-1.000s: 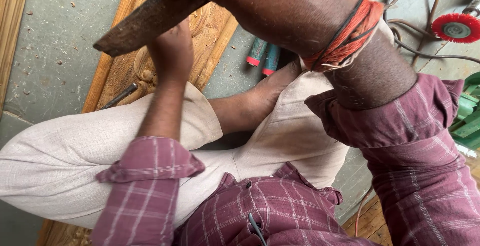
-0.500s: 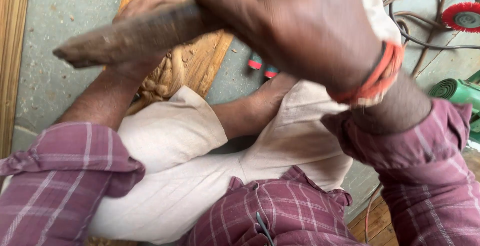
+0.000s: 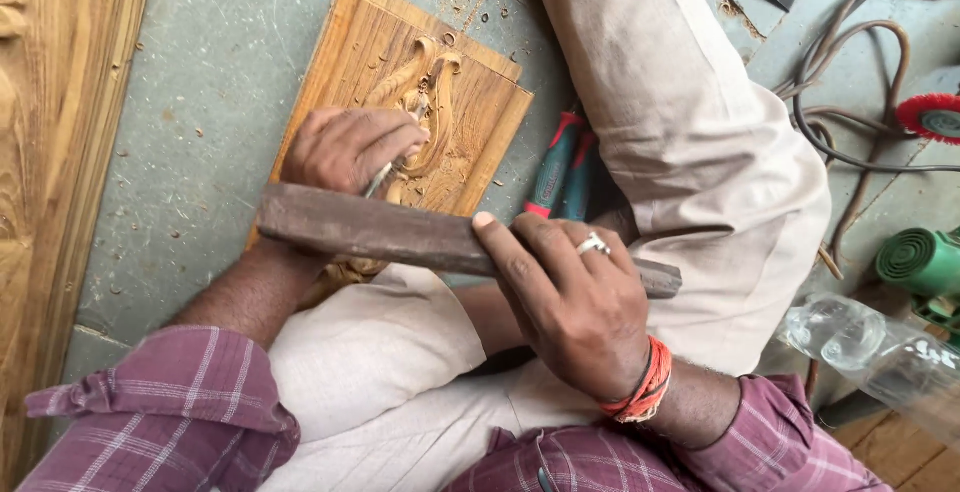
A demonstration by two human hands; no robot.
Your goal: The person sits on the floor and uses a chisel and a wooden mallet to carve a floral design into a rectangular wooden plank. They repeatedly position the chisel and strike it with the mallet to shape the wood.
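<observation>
Dark, worn wooden block [image 3: 400, 234] over carved tan panel [image 3: 470, 112].

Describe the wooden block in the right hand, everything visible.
The wooden block is a long, dark brown, squared bar, worn and rough. It lies almost level across the view, its left end over the carved wooden panel. The right hand grips its right half; its far end pokes out over the pale trouser leg.

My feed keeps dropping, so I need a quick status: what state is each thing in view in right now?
Left hand: closed on chisel, tip on panel.
Right hand: gripping wooden mallet bar, level above the chisel.
Carved panel: flat on floor, partly carved.
Red-green tools: lying unused.
Plastic bottle: on its side.
</observation>
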